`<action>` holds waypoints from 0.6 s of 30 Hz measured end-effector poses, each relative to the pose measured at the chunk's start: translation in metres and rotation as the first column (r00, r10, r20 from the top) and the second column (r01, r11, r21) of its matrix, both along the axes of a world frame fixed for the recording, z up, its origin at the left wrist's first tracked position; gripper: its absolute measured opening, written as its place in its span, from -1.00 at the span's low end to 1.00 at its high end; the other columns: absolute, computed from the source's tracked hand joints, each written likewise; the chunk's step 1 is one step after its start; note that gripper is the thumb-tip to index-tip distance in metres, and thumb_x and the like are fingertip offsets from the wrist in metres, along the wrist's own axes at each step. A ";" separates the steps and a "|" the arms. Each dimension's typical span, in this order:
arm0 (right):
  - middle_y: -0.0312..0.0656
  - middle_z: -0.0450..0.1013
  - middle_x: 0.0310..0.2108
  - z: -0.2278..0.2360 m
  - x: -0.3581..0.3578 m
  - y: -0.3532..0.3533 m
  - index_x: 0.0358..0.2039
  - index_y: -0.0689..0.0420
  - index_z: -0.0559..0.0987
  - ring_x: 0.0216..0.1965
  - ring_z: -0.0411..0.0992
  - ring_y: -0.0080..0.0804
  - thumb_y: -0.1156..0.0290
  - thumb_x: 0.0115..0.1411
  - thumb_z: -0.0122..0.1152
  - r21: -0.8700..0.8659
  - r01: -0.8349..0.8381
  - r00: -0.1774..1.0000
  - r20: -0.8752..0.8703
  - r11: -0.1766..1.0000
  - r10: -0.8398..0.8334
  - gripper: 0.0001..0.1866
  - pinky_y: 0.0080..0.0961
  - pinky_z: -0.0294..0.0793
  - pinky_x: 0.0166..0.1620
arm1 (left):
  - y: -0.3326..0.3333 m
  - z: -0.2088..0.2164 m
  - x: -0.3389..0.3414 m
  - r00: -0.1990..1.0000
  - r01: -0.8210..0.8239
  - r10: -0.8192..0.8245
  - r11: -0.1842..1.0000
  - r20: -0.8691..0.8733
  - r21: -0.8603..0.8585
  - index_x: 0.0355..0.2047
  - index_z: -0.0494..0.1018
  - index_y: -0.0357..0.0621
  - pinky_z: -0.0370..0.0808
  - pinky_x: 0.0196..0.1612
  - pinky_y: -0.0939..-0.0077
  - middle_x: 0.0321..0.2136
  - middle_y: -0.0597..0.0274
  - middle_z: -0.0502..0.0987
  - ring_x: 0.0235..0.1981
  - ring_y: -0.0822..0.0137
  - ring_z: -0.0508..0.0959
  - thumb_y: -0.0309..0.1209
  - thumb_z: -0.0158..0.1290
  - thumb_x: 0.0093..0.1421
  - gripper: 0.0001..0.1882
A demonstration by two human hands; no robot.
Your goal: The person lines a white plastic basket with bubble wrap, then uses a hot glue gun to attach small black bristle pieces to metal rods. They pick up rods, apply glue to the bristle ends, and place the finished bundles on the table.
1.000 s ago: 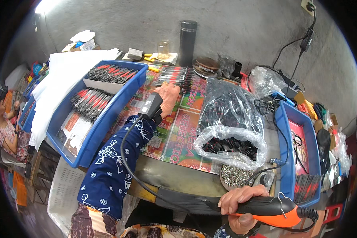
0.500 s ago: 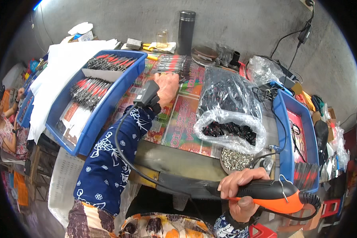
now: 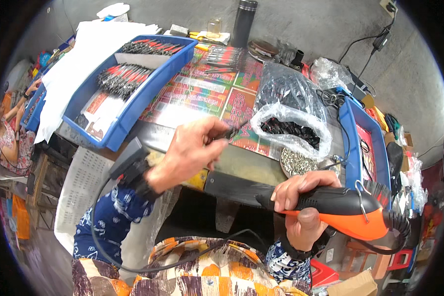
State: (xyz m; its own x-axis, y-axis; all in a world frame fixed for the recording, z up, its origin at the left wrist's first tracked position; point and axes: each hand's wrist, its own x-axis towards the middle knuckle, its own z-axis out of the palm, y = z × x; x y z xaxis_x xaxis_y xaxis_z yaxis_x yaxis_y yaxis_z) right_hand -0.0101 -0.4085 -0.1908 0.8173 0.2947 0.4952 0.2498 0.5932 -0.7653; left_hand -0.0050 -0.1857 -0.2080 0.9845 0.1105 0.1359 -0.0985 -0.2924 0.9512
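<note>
My right hand (image 3: 303,212) is wrapped around a black-and-orange electric screwdriver (image 3: 350,212), held level above the table's front edge with its nose toward the left. My left hand (image 3: 190,150) is raised over the near side of the table. Its thumb and forefinger pinch a small black pointed piece (image 3: 234,131), whose exact kind I cannot make out. Beyond it, slim black-and-red pieces (image 3: 224,59) lie in a row on a colourful printed sheet (image 3: 187,98). A clear plastic bag (image 3: 288,89) of small black parts is to the right, beside a round dish of small metal screws (image 3: 296,162).
A blue bin (image 3: 165,69) of black-and-red pieces stands at left, a second blue bin (image 3: 348,143) at right. A dark flask (image 3: 243,24) stands at the back. The cable (image 3: 197,254) from my left wrist loops across my lap. Another person (image 3: 15,138) sits at far left.
My left hand has come back from the row of black-and-red pieces toward me, now with a small black piece in its fingers. My right hand still holds the screwdriver; the view has shifted.
</note>
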 end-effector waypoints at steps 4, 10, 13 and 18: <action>-0.15 0.39 -0.54 0.005 -0.006 0.004 -0.22 0.25 0.33 -0.46 0.40 -0.35 0.62 -0.10 0.37 -0.022 -0.051 0.998 0.046 0.998 0.052 -0.55 -0.39 0.44 -0.29 | -0.008 -0.010 -0.059 0.978 0.018 -0.064 0.974 -0.198 -0.224 -0.16 0.37 -0.38 0.37 -0.63 0.80 -0.42 0.19 0.55 -0.60 0.57 0.50 -0.57 0.04 0.16 -0.77; -0.13 0.39 -0.50 0.005 -0.010 0.015 -0.19 0.26 0.31 -0.43 0.42 -0.34 0.65 -0.11 0.35 -0.030 -0.148 0.981 0.124 0.989 0.151 -0.53 -0.40 0.45 -0.26 | -0.024 -0.040 -0.101 0.934 -0.112 -0.148 0.741 -0.325 -0.662 -0.16 0.37 -0.31 0.36 -0.61 0.76 -0.36 0.15 0.56 -0.54 0.53 0.50 -0.48 0.01 0.26 -0.82; -0.12 0.40 -0.48 0.003 -0.009 0.020 -0.17 0.26 0.30 -0.41 0.42 -0.35 0.66 -0.10 0.34 -0.059 -0.186 0.966 0.170 0.981 0.193 -0.51 -0.40 0.45 -0.24 | -0.033 -0.054 -0.102 0.928 -0.148 -0.167 0.658 -0.334 -0.739 -0.20 0.38 -0.30 0.36 -0.61 0.74 -0.37 0.15 0.56 -0.55 0.52 0.49 -0.47 0.01 0.27 -0.85; -0.12 0.40 -0.47 -0.002 -0.010 0.029 -0.17 0.26 0.30 -0.40 0.43 -0.36 0.64 -0.09 0.35 -0.070 -0.206 0.962 0.166 0.976 0.215 -0.51 -0.41 0.45 -0.24 | -0.044 -0.066 -0.099 0.918 -0.221 -0.154 0.568 -0.366 -0.793 -0.29 0.39 -0.33 0.42 -0.63 0.71 -0.45 0.18 0.53 -0.60 0.53 0.48 -0.53 0.01 0.24 -0.90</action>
State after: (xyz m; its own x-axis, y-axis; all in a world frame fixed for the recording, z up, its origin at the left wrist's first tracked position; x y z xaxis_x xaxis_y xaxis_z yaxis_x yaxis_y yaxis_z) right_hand -0.0203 -0.3795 -0.1927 0.6381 0.4793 0.6025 0.2543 0.6074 -0.7526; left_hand -0.1040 -0.2293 -0.2735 0.9241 0.0206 -0.3817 0.2883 0.6181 0.7313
